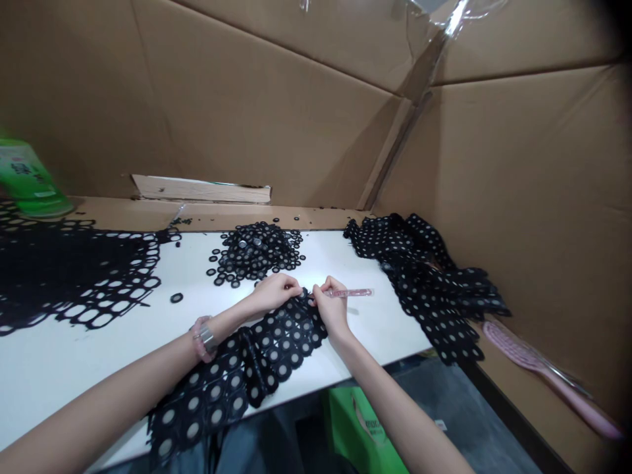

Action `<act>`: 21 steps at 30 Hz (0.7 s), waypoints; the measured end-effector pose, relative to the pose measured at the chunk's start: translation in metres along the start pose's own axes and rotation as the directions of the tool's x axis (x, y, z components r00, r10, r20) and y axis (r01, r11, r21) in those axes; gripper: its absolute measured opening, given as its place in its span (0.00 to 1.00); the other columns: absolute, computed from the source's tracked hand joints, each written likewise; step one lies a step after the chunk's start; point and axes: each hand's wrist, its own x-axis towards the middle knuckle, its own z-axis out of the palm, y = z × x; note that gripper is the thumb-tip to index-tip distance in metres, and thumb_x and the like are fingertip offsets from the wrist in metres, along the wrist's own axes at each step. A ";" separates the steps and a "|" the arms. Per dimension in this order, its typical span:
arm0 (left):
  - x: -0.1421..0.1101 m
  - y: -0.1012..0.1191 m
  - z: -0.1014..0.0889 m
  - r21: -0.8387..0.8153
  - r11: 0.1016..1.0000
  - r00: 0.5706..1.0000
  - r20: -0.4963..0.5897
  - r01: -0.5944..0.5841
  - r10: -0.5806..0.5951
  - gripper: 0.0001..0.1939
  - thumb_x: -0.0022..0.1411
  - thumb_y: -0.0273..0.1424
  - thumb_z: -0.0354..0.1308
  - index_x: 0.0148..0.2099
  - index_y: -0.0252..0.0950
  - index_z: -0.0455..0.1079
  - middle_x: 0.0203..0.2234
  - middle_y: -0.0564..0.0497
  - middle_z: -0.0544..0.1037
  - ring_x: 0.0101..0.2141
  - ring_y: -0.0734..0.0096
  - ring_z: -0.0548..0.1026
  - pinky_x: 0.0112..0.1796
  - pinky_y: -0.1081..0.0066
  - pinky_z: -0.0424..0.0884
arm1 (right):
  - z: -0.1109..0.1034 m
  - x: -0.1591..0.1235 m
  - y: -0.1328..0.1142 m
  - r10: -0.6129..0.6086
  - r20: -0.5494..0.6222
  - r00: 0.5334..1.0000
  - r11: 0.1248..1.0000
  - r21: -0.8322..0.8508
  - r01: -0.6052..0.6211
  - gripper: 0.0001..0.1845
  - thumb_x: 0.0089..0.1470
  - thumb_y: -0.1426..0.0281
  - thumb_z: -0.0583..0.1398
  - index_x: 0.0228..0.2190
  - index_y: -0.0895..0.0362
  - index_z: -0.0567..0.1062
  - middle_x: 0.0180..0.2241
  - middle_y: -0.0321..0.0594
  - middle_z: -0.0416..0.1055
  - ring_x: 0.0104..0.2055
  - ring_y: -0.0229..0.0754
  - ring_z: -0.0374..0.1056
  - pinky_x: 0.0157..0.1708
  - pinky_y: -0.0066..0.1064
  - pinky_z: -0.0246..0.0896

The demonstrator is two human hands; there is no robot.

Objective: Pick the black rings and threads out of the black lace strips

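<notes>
Left hand (276, 292) pinches a seemingly part-finished dotted strip (274, 355), right hand (332, 305) grips a pink tool (354, 293), unjoined discs (259, 253) heaped toward the bench's (382, 322) back edge.

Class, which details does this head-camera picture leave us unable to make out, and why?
All in the head view:
Slim pink translucent tool: part of its shaft, hidden by the right hand.
Black openwork mesh sheet: left end, cut off by the picture's left edge.
Green plastic bottle: small label print, blurred.
Heaped round black-rimmed pieces: lower ones, hidden by upper ones.
</notes>
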 end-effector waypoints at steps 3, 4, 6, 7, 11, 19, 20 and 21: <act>-0.001 0.001 0.000 -0.005 1.000 1.000 -0.008 -0.016 0.016 0.16 0.56 0.39 0.48 0.28 0.36 0.72 0.24 0.53 0.75 0.28 0.69 0.69 0.29 0.76 0.57 | -0.001 0.000 0.000 -0.006 0.017 1.000 1.000 -0.016 0.006 0.13 0.42 0.72 0.56 0.16 0.53 0.55 0.11 0.25 0.56 0.15 0.36 0.62 0.18 0.26 0.52; -0.002 0.001 0.000 0.000 1.000 1.000 -0.011 -0.020 0.020 0.16 0.56 0.38 0.47 0.28 0.36 0.72 0.24 0.53 0.74 0.28 0.69 0.69 0.29 0.76 0.57 | -0.001 0.000 0.000 -0.009 0.020 1.000 1.000 -0.024 0.010 0.13 0.42 0.72 0.56 0.16 0.53 0.55 0.11 0.26 0.56 0.15 0.36 0.62 0.18 0.26 0.52; -0.003 0.002 0.000 0.008 0.999 0.999 -0.024 -0.035 0.035 0.16 0.57 0.38 0.47 0.28 0.35 0.71 0.24 0.53 0.74 0.28 0.69 0.69 0.29 0.75 0.57 | -0.001 -0.001 0.000 -0.024 0.028 0.999 0.998 -0.050 0.026 0.13 0.43 0.72 0.56 0.16 0.53 0.55 0.11 0.26 0.56 0.15 0.36 0.61 0.18 0.26 0.52; -0.003 0.002 0.000 0.008 0.999 0.998 -0.029 -0.053 0.053 0.16 0.57 0.38 0.47 0.29 0.35 0.71 0.23 0.53 0.74 0.28 0.70 0.68 0.29 0.75 0.57 | 0.000 -0.001 -0.001 -0.038 0.037 0.999 0.997 -0.072 0.040 0.13 0.43 0.71 0.56 0.16 0.53 0.55 0.11 0.26 0.56 0.15 0.36 0.61 0.18 0.27 0.51; -0.006 0.003 -0.001 -0.033 0.987 0.987 -0.034 -0.155 0.154 0.15 0.58 0.37 0.46 0.29 0.35 0.70 0.21 0.54 0.71 0.26 0.72 0.66 0.30 0.76 0.57 | 0.003 -0.002 -0.002 -0.130 0.081 0.988 0.969 -0.200 0.144 0.14 0.42 0.73 0.55 0.14 0.53 0.54 0.11 0.27 0.54 0.15 0.34 0.54 0.19 0.27 0.48; -0.011 0.007 -0.001 -0.314 0.939 0.990 -0.021 -0.141 0.141 0.15 0.58 0.38 0.47 0.27 0.33 0.65 0.19 0.56 0.62 0.23 0.77 0.59 0.25 0.77 0.55 | -0.002 0.002 -0.003 -0.026 0.062 0.998 0.999 0.036 0.024 0.15 0.44 0.68 0.58 0.16 0.54 0.55 0.11 0.27 0.57 0.14 0.33 0.55 0.17 0.25 0.49; -0.012 0.008 -0.002 -0.383 0.918 0.994 -0.003 -0.103 0.111 0.15 0.58 0.39 0.46 0.27 0.33 0.63 0.19 0.57 0.60 0.21 0.78 0.58 0.23 0.78 0.54 | -0.005 0.003 -0.005 0.013 0.051 0.999 0.990 0.137 -0.019 0.14 0.46 0.64 0.57 0.18 0.54 0.57 0.11 0.27 0.59 0.14 0.33 0.56 0.17 0.25 0.50; -0.014 0.009 -0.004 -0.445 0.893 0.997 0.023 -0.059 0.077 0.15 0.58 0.40 0.46 0.27 0.34 0.62 0.18 0.58 0.58 0.20 0.79 0.57 0.21 0.78 0.54 | -0.007 0.004 -0.008 0.039 0.049 0.998 0.975 0.216 -0.049 0.13 0.49 0.59 0.55 0.21 0.54 0.60 0.11 0.28 0.61 0.13 0.33 0.54 0.15 0.25 0.50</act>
